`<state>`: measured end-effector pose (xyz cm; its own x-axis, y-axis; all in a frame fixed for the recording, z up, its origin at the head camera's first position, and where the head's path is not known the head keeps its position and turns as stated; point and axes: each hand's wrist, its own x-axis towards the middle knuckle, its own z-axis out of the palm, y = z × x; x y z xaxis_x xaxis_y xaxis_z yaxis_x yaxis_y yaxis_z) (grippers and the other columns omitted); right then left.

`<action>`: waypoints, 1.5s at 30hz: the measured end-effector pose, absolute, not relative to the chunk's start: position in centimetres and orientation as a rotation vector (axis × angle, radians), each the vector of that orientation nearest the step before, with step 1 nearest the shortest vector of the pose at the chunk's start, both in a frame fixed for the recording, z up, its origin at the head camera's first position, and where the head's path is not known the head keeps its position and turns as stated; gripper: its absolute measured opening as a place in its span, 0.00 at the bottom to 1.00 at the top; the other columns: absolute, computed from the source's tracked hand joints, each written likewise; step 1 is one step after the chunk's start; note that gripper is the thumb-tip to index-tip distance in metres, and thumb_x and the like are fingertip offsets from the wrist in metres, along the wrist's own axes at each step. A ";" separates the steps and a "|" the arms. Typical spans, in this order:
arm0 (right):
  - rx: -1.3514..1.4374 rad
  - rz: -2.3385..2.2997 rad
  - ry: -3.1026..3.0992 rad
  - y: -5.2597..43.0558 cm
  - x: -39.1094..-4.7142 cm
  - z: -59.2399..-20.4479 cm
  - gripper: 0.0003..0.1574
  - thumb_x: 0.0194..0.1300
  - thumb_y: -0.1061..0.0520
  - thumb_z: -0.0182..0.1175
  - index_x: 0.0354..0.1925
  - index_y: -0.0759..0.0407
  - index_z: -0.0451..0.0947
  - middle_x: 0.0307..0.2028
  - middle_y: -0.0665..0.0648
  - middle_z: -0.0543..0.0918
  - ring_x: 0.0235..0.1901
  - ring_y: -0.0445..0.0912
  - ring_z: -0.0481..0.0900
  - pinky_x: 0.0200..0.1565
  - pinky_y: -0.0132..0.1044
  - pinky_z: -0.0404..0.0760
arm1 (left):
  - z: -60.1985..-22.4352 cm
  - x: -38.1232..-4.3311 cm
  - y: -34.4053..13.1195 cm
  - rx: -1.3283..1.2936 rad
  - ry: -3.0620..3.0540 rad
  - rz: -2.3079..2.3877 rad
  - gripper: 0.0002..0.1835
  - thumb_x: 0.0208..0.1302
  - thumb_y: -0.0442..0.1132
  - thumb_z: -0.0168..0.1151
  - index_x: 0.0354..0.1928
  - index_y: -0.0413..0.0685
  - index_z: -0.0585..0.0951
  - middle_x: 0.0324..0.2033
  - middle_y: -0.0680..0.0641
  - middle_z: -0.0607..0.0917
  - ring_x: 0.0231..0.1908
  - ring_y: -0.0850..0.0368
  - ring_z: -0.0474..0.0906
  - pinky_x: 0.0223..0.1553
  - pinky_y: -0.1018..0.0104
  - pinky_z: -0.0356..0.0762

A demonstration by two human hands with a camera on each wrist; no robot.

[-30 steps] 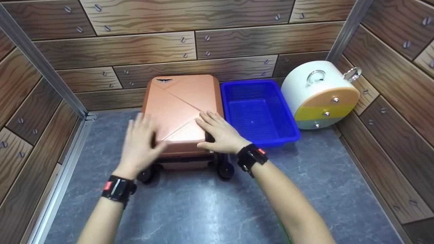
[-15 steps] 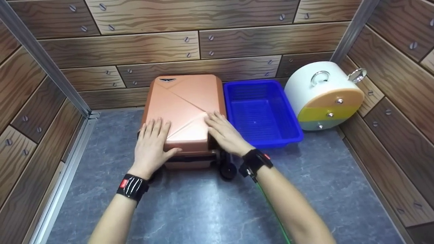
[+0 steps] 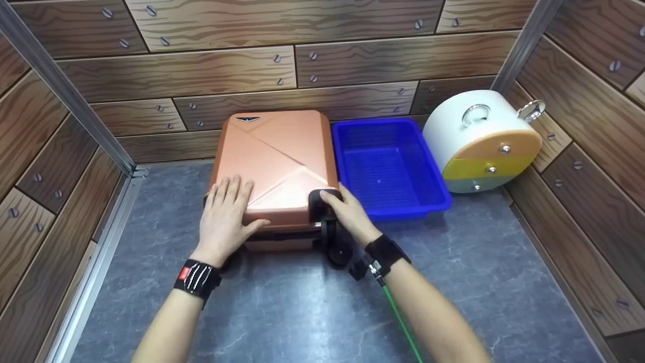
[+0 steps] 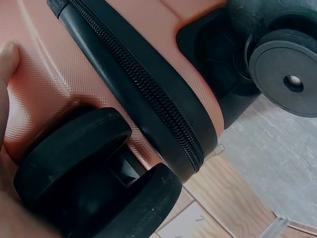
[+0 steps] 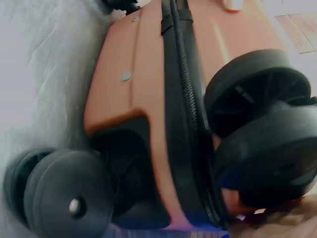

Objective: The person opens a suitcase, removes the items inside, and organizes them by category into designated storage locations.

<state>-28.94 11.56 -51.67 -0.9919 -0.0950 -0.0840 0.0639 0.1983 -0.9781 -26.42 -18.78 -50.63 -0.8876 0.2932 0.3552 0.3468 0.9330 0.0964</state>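
A rose-gold hard-shell suitcase [image 3: 272, 151] lies flat on the floor, its black wheels toward me. My left hand [image 3: 226, 222] rests flat on its near left corner, fingers straight and thumb along the front edge. At the near right corner, my right hand [image 3: 347, 209] grips the suitcase, thumb on the black corner piece and fingers down the right side, mostly hidden. In the left wrist view, a black zipper [image 4: 143, 84] runs round the shell between the wheels [image 4: 287, 74]. Right beside a wheel [image 5: 272, 153] in the right wrist view, part of my right hand shows blurred.
Close along the suitcase's right side stands a blue plastic basket [image 3: 431, 201]. Farther right is a white rounded drawer box [image 3: 448, 121] with orange, yellow and grey-green fronts. Wood-pattern walls [image 3: 211, 70] enclose the grey floor [image 3: 282, 312]. A green cable [image 3: 400, 317] trails from my right wrist.
My left hand came right and settled on the suitcase's corner, then stayed still. My right hand slid from the top onto the right side, with its thumb now on the black corner.
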 end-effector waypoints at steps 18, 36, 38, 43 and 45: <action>-0.027 -2.093 2.109 11.2 -28.7 -47.8 0.49 0.76 0.41 0.56 0.81 0.58 0.48 0.80 0.55 0.50 0.79 0.48 0.43 0.77 0.46 0.43 | -51.1 -25.8 -19.2 -0.460 -2.635 -0.320 0.50 0.63 0.69 0.62 0.79 0.48 0.62 0.77 0.38 0.61 0.76 0.36 0.50 0.76 0.42 0.40; -0.425 -2.456 1.801 10.5 -26.7 -42.5 0.35 0.80 0.60 0.46 0.79 0.63 0.53 0.78 0.63 0.56 0.74 0.59 0.59 0.71 0.51 0.65 | -53.8 -23.9 -19.6 -0.268 -2.300 -0.474 0.71 0.36 0.38 0.88 0.80 0.46 0.49 0.77 0.36 0.53 0.77 0.35 0.45 0.75 0.41 0.49; -0.482 -2.428 1.900 10.5 -26.8 -43.2 0.35 0.80 0.60 0.47 0.79 0.64 0.53 0.77 0.65 0.59 0.73 0.59 0.63 0.71 0.51 0.66 | -53.4 -23.9 -20.0 -0.256 -2.280 -0.546 0.70 0.36 0.36 0.87 0.80 0.45 0.50 0.77 0.36 0.55 0.76 0.36 0.47 0.74 0.40 0.52; -0.592 -1.860 2.487 11.5 -26.9 -46.6 0.30 0.79 0.57 0.52 0.73 0.65 0.66 0.72 0.65 0.69 0.71 0.56 0.66 0.72 0.48 0.64 | -52.6 -24.0 -21.1 -0.180 -2.196 -0.718 0.68 0.39 0.34 0.85 0.81 0.47 0.50 0.76 0.36 0.56 0.76 0.37 0.49 0.72 0.39 0.57; -0.707 -1.469 2.707 12.2 -26.7 -48.6 0.27 0.78 0.55 0.54 0.69 0.65 0.72 0.70 0.65 0.71 0.73 0.58 0.64 0.72 0.51 0.62 | -52.4 -24.0 -21.5 -0.128 -2.155 -0.783 0.66 0.43 0.37 0.84 0.81 0.48 0.50 0.76 0.36 0.56 0.76 0.39 0.50 0.72 0.39 0.58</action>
<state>-26.74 12.21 -48.62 -0.8997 -0.3748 0.2240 -0.3921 0.4678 -0.7921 -24.05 -21.52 -52.40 -0.6581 -0.1682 0.7339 0.3421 0.8015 0.4905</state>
